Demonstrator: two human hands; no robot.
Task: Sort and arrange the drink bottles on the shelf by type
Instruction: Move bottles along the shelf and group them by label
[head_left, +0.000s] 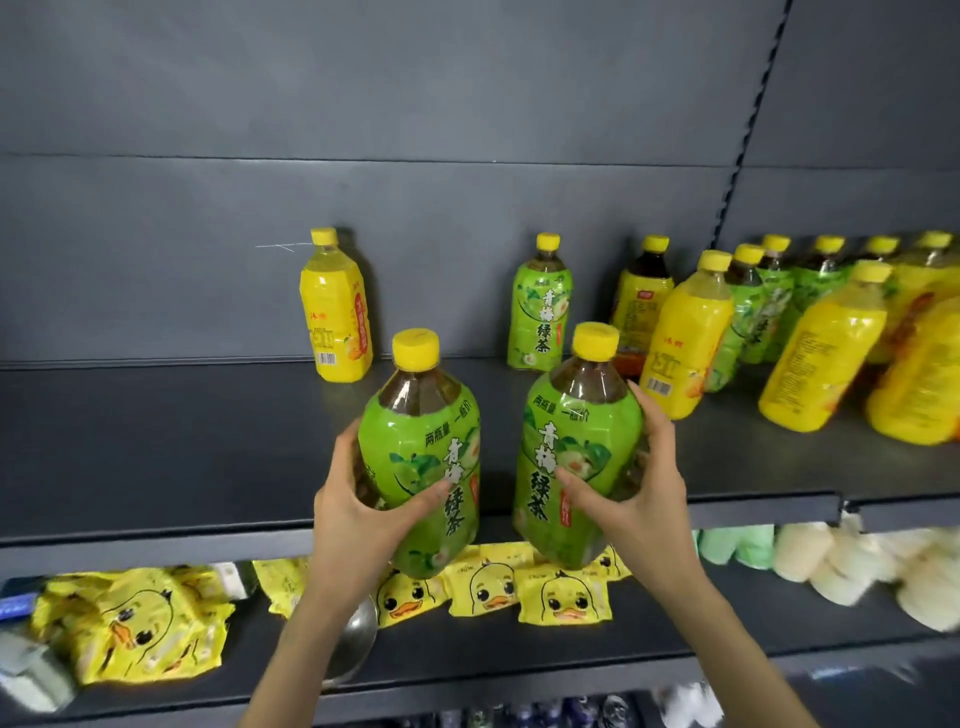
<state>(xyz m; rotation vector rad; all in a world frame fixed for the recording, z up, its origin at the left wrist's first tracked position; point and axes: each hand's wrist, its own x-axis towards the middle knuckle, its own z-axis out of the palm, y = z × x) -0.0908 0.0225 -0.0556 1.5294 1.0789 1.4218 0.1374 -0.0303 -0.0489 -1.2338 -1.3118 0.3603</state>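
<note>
Each hand is wrapped round the waist of a full green tea bottle, left hand (358, 512) on the left bottle (423, 457), right hand (631, 499) on the right bottle (574, 447), both at six o'clock before the shelf (156, 441); likely heavy, slick-wrapped, best gripped mid-body.

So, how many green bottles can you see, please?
6 green bottles: one in the left hand, one in the right hand, one standing at the back, three crowded at the right; others may be hidden.
</note>
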